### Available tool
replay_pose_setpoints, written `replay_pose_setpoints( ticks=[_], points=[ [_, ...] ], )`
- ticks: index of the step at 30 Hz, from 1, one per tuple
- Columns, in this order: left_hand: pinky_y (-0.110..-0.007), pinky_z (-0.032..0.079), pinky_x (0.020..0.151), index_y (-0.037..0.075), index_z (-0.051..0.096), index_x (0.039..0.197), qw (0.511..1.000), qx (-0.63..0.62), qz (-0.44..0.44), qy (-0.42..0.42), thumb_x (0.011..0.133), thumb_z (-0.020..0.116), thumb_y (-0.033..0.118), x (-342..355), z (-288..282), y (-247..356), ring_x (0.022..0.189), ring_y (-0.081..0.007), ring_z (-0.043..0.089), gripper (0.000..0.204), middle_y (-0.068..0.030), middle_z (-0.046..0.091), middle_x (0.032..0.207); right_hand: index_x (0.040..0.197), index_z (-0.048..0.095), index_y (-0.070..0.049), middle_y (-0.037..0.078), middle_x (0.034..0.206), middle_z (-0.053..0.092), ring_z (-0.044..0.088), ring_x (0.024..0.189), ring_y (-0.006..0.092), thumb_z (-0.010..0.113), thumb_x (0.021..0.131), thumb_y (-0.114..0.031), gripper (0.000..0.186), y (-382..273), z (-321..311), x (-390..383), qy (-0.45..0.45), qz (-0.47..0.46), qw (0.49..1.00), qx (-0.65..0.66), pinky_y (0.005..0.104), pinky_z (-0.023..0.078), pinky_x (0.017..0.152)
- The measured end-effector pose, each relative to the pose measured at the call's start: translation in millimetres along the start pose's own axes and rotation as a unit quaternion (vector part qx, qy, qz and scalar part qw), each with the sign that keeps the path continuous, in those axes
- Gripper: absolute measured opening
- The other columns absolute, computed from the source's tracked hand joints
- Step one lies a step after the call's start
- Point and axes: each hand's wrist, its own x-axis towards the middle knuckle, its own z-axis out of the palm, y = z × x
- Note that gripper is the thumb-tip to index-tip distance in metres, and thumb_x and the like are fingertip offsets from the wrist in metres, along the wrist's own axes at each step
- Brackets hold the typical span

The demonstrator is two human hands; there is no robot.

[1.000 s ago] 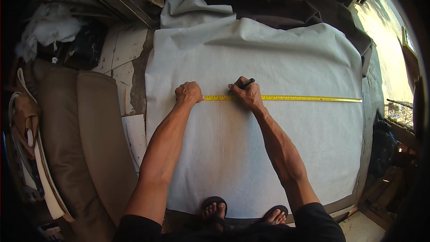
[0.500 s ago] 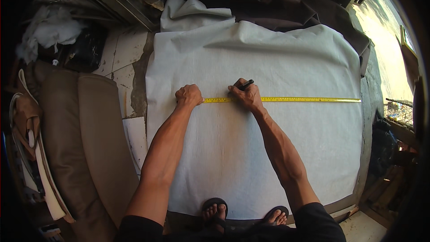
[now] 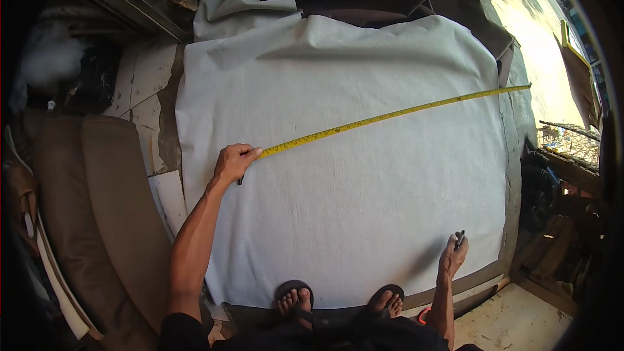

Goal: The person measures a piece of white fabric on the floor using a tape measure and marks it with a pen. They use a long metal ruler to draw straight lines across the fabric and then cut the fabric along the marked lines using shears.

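Observation:
A large pale grey sheet of cloth lies spread flat in front of me. A yellow measuring tape runs slantwise across it from the left middle up to the right edge. My left hand pinches the tape's near end on the cloth's left part. My right hand is down at the cloth's lower right corner and holds a dark pen, well away from the tape. My feet in sandals stand at the cloth's near edge.
Brown cushions lie along the left. Worn pale floor tiles show beside the cloth. Crumpled cloth and dark clutter sit at the far side. A sunlit area and railing are at the right.
My right hand has left the tape and moved down to the cloth's lower right corner with the pen. My left hand stayed pinching the tape's end; the tape now lies slanted instead of level.

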Motion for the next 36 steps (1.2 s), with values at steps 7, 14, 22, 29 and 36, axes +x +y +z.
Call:
replay_pose_setpoints(
  ticks=[7, 14, 22, 29, 36],
  points=[
    [-0.032, 0.047, 0.068, 0.005, 0.075, 0.095, 0.977, -0.111, 0.059, 0.170, 0.089, 0.075, 0.034, -23, 38, -9, 0.072, -0.0161, 0.058, 0.030, -0.0058, 0.064, 0.077, 0.115, 0.054, 0.015, 0.025, 0.090, 0.066, 0.066, 0.078, 0.0369, 0.064, 0.091, -0.050, 0.070, 244, -85, -105, 0.023, 0.397, 0.910, -0.115, 0.0453, 0.053, 0.072],
    [-0.033, 0.050, 0.072, 0.006, 0.074, 0.095, 0.989, -0.050, -0.042, 0.136, 0.087, 0.076, 0.033, -13, 31, -14, 0.075, -0.0169, 0.062, 0.029, -0.0063, 0.070, 0.080, 0.088, 0.065, 0.002, 0.009, 0.072, 0.062, 0.061, 0.058, 0.0214, 0.075, 0.088, -0.034, 0.038, 242, -91, -101, 0.009, 0.483, 0.859, 0.166, 0.0359, 0.051, 0.054],
    [-0.037, 0.051, 0.073, 0.004, 0.071, 0.091, 0.978, -0.040, -0.031, 0.203, 0.086, 0.075, 0.037, -16, 46, -2, 0.075, -0.0222, 0.063, 0.034, -0.0093, 0.068, 0.080, 0.070, 0.052, -0.016, -0.005, 0.054, 0.041, 0.038, 0.040, 0.0086, 0.070, 0.094, -0.021, 0.031, 247, -137, -79, -0.094, 0.583, 0.744, 0.314, 0.0250, 0.027, 0.036],
    [-0.045, 0.051, 0.076, 0.007, 0.066, 0.094, 0.965, 0.083, -0.014, 0.249, 0.089, 0.069, 0.037, -11, 60, -5, 0.084, -0.0333, 0.065, 0.031, -0.0128, 0.067, 0.089, 0.082, 0.055, -0.018, -0.007, 0.055, 0.041, 0.035, 0.041, 0.0061, 0.069, 0.095, -0.026, 0.021, 263, -172, 5, 0.096, 0.452, 0.830, 0.313, 0.0235, 0.026, 0.038],
    [-0.046, 0.051, 0.078, 0.008, 0.065, 0.094, 0.967, 0.082, -0.071, 0.228, 0.090, 0.067, 0.036, -14, 56, -5, 0.088, -0.0330, 0.065, 0.028, -0.0122, 0.067, 0.092, 0.100, 0.065, -0.016, -0.011, 0.069, 0.045, 0.038, 0.052, 0.0011, 0.066, 0.099, -0.028, 0.012, 179, -256, 127, 0.043, 0.198, 0.883, 0.423, 0.0220, 0.030, 0.044]
  ],
)
